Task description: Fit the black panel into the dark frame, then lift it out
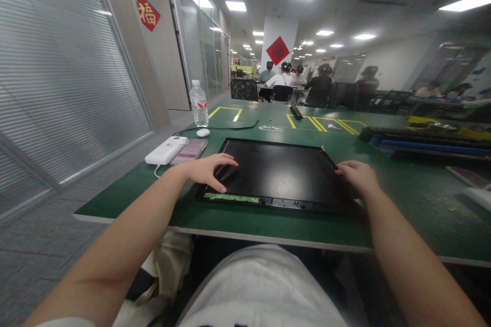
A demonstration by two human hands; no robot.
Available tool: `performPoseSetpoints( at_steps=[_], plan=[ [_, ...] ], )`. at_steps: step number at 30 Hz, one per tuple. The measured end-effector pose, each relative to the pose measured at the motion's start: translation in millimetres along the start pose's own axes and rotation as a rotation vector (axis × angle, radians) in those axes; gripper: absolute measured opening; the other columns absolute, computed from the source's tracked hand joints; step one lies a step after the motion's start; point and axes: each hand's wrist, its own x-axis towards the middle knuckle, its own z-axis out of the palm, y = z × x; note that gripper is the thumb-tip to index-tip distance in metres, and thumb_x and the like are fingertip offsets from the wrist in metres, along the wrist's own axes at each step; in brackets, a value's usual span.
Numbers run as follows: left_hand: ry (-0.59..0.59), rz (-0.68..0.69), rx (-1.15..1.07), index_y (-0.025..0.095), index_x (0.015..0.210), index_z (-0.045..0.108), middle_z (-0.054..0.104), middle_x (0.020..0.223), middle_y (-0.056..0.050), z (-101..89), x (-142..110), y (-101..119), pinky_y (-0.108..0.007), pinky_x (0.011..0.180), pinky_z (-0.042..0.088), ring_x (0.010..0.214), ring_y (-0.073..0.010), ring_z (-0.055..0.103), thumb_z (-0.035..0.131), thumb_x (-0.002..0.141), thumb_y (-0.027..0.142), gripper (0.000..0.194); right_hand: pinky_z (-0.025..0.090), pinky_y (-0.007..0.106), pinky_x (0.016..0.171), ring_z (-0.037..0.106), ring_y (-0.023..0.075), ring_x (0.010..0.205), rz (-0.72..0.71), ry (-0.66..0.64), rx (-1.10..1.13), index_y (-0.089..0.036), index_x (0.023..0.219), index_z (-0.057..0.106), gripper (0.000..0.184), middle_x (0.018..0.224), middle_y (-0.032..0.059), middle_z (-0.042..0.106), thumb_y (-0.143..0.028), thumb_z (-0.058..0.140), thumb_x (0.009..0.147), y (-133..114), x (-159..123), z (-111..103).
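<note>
Nearest was the white fabric of a shirt (264, 286), softly rounded, with crumpled cream cloth (171, 258) hanging in folds to its left. Beyond it ran the pale, straight edge of a table (126, 191) whose smooth green top had a dull sheen.

Flat on that top, directly in front of the person, lay a black rectangular panel (280, 166), its face glossy enough to blur a ceiling light into a soft patch. A narrow green circuit strip (232, 197) sat along the left part of its near edge. The left hand (209, 169) was open over the panel's left side, thumb and fingers spread well apart. The right hand (356, 176) had its fingers bent at the right edge; whether they gripped the frame could not be told.

Left of the panel were a rounded white plastic block (163, 152), a thin flat phone (194, 151) beside it, and a smooth white oval case (203, 133). Just behind the case stood a clear ribbed bottle (199, 107), upright. To the right, long dark and blue strips (425, 142) lay piled together.

Farther off, yellow tape (226, 108) made angular outlines on the green, and seated people (282, 79) worked beyond.
</note>
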Motion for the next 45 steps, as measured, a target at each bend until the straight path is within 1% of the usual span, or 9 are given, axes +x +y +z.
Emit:
performPoseSetpoints(
  at_steps=[5, 18, 21, 23, 26, 28, 31, 38, 45],
  plan=[
    [-0.027, 0.024, 0.004, 0.029, 0.139, 0.059, 0.045, 0.155, -0.012, -0.7, 0.4, 4.8, -0.044, 0.118, 0.031, 0.142, -0.0362, 0.042, 0.088, 0.057, 0.051, 0.090, 0.047, 0.034, 0.066, 0.066, 0.0243, 0.073, 0.028, -0.018, 0.016, -0.022, 0.086, 0.075, 0.027, 0.080, 0.0063, 0.077, -0.037, 0.059, 0.070, 1.3, 0.1, 0.3],
    [0.028, 0.112, -0.067, 0.029, 0.133, 0.064, 0.048, 0.154, -0.010, -0.9, 0.6, 12.0, -0.045, 0.119, 0.030, 0.141, -0.0357, 0.044, 0.089, 0.057, 0.041, 0.081, 0.046, 0.034, 0.069, 0.067, 0.0250, 0.079, -0.001, -0.003, -0.020, -0.022, 0.083, 0.075, 0.024, 0.078, 0.0064, 0.077, -0.035, 0.060, 0.071, 2.5, 3.3, 1.8],
    [0.036, 0.073, -0.072, 0.029, 0.132, 0.065, 0.048, 0.154, -0.010, -1.2, 0.7, 9.3, -0.043, 0.118, 0.030, 0.141, -0.0346, 0.044, 0.087, 0.059, 0.048, 0.079, 0.046, 0.034, 0.068, 0.066, 0.0242, 0.075, 0.009, -0.006, -0.018, -0.021, 0.082, 0.075, 0.022, 0.075, 0.0061, 0.076, -0.034, 0.060, 0.071, 1.7, 2.4, 1.6],
    [0.065, 0.013, -0.061, 0.027, 0.131, 0.065, 0.049, 0.152, -0.010, -0.3, 2.6, 4.2, -0.042, 0.117, 0.032, 0.139, -0.0331, 0.046, 0.081, 0.067, 0.055, 0.072, 0.046, 0.034, 0.067, 0.066, 0.0241, 0.074, 0.010, -0.009, -0.017, -0.022, 0.081, 0.075, 0.021, 0.075, 0.0059, 0.076, -0.034, 0.061, 0.070, 0.9, 1.6, 1.1],
    [0.190, -0.101, -0.002, 0.022, 0.127, 0.068, 0.055, 0.145, -0.013, 3.3, 8.5, -7.4, -0.041, 0.115, 0.035, 0.133, -0.0320, 0.051, 0.065, 0.079, 0.061, 0.062, 0.047, 0.034, 0.067, 0.066, 0.0244, 0.073, 0.003, -0.003, -0.017, -0.022, 0.080, 0.075, 0.020, 0.074, 0.0059, 0.076, -0.034, 0.061, 0.070, 0.0, 1.1, 0.6],
    [0.296, -0.178, 0.053, 0.017, 0.121, 0.071, 0.059, 0.137, -0.017, 6.1, 13.2, -15.6, -0.042, 0.114, 0.037, 0.129, -0.0340, 0.054, 0.059, 0.081, 0.058, 0.058, 0.047, 0.034, 0.067, 0.066, 0.0243, 0.074, 0.007, -0.007, -0.015, -0.022, 0.081, 0.075, 0.021, 0.076, 0.0057, 0.076, -0.032, 0.061, 0.069, -0.2, 1.2, 0.7],
    [0.364, -0.254, 0.135, 0.016, 0.114, 0.075, 0.063, 0.130, -0.018, 8.3, 18.5, -24.6, -0.046, 0.115, 0.036, 0.128, -0.0377, 0.054, 0.057, 0.080, 0.045, 0.048, 0.047, 0.034, 0.068, 0.066, 0.0239, 0.075, 0.016, -0.009, -0.011, -0.022, 0.083, 0.076, 0.022, 0.079, 0.0055, 0.077, -0.029, 0.061, 0.068, -0.6, 1.2, 1.1],
    [0.360, -0.315, 0.178, 0.016, 0.112, 0.076, 0.069, 0.122, -0.017, 8.5, 22.4, -29.2, -0.047, 0.113, 0.038, 0.124, -0.0385, 0.056, 0.052, 0.075, 0.028, 0.045, 0.047, 0.034, 0.072, 0.066, 0.0240, 0.076, 0.016, -0.008, -0.022, -0.022, 0.082, 0.075, 0.020, 0.075, 0.0050, 0.076, -0.026, 0.060, 0.068, -3.2, -1.4, 0.1],
    [0.342, -0.320, 0.266, 0.016, 0.116, 0.075, 0.070, 0.124, -0.013, 11.4, 24.4, -28.5, -0.039, 0.113, 0.040, 0.123, -0.0320, 0.059, 0.048, 0.076, 0.021, 0.049, 0.048, 0.034, 0.075, 0.067, 0.0235, 0.078, 0.008, -0.006, -0.035, -0.021, 0.084, 0.076, 0.021, 0.077, 0.0053, 0.076, -0.027, 0.060, 0.071, -2.2, 0.1, 1.2]
  ],
)
